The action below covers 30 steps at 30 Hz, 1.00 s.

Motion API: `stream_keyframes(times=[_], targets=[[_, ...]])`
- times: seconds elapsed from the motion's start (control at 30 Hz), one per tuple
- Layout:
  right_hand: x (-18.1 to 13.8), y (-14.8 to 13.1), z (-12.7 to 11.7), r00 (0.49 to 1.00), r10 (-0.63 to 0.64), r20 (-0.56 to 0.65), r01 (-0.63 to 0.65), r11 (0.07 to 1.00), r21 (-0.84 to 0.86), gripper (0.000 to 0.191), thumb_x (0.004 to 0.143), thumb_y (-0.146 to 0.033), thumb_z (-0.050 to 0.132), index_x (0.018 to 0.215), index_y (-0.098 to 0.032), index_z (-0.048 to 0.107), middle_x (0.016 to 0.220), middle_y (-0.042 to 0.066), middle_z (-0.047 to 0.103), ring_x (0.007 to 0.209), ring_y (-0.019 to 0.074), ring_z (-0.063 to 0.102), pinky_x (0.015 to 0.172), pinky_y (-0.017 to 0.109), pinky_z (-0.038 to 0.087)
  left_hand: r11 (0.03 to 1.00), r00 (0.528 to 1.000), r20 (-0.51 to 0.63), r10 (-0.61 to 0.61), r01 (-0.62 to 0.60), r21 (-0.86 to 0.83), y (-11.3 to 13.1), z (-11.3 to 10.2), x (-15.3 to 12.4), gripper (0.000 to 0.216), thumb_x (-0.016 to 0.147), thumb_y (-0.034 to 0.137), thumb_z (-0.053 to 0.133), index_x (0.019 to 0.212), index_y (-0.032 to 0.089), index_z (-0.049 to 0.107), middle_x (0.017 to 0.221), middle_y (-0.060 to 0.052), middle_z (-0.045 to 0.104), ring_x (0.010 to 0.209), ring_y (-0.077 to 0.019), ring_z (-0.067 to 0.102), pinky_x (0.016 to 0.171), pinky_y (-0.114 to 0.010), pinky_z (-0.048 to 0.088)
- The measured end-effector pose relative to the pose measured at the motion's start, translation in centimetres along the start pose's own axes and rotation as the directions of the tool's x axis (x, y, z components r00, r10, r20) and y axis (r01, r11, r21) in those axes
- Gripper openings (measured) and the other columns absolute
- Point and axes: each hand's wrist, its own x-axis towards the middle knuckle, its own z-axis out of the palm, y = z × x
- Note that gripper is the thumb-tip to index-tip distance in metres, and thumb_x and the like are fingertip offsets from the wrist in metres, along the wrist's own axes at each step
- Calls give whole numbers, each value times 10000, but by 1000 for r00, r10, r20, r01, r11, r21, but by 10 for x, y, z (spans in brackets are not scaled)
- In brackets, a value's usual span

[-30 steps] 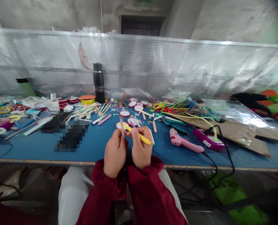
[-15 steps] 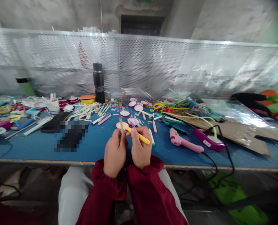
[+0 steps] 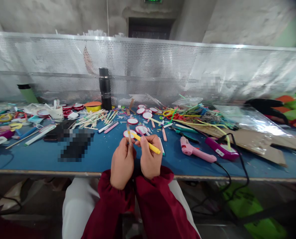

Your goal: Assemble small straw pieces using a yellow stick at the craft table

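Two bare hands at a worktable, held close together over its near edge. The left hand [image 3: 123, 162] is curled, thumb and fingers pinching a narrow flat stick [image 3: 128, 127] that stands roughly upright above the grip. The right hand [image 3: 150, 159] grips a yellow marker [image 3: 154, 148] in a pen hold, its far end pointing left to the stick; whether the two touch cannot be told. The stick is probably light, thin and fairly stiff, liable to snap or twist under side pressure, and best pinched low across its flat faces. The marker should be light, rigid and smooth, perhaps a little slippery, and is best held along the barrel near the working end.

The blue tabletop [image 3: 103, 164] appears flat and is flecked with scraps. Red-rimmed discs [image 3: 132, 121] lie beyond the hands; patterned sticks [image 3: 93, 119] are heaped to the far left, below a black flask [image 3: 105, 89]. To the right lie a pink glue gun [image 3: 200, 154], a purple power strip [image 3: 221, 149] and tangled cords [image 3: 207, 114]. A perforated metal screen [image 3: 148, 66] closes the far side; behind it rise a grey wall [image 3: 63, 16] and a dark recess [image 3: 151, 28].
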Motion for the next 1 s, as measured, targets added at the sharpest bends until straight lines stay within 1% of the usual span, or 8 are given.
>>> stream_keyframes(times=[0.13,0.33,0.5,0.7,0.9,1.0], targets=[[0,0,0,999,-17,39,18,999,-30,253,961,-420,603,816,-213,602,750,15,719,723,181,671,729,341,523,1000,1000,4,-5,5,-1,0,0,0,274,1042,413,399,898,229,543,750,2,620,665,-164,553,653,-269,406],[0,0,0,1000,-12,-3,12,1000,-7,254,955,-435,614,829,-217,587,738,14,723,694,184,668,710,343,520,1000,1000,10,-6,6,-8,0,0,0,275,1048,420,372,952,235,551,716,17,571,640,-165,520,630,-268,376],[0,0,-1,999,-16,46,18,999,-42,262,961,-418,597,802,-210,605,751,18,710,739,185,669,741,344,529,1000,1000,3,-10,10,-8,0,0,0,281,1041,422,390,897,226,531,766,-1,618,684,-168,548,674,-271,396],[0,1,0,1000,-8,-7,8,1000,-21,252,953,-436,611,833,-216,591,738,7,717,692,173,661,703,325,523,1000,1000,4,-1,1,-22,0,0,0,282,1047,425,376,941,232,551,708,18,576,632,-162,517,626,-264,375],[-1,2,0,998,-25,52,27,999,-33,251,965,-416,598,821,-210,604,759,14,711,739,179,666,745,341,532,999,1000,-4,-4,4,-38,-2,1,0,272,1039,424,416,898,227,540,728,11,597,688,-168,557,679,-271,403],[0,2,0,999,-11,41,13,999,-41,252,960,-415,605,816,-209,605,759,17,713,730,180,663,738,343,532,999,1000,-5,-1,1,-39,-2,1,0,280,1042,433,409,907,227,544,719,14,585,686,-170,551,674,-273,401]])
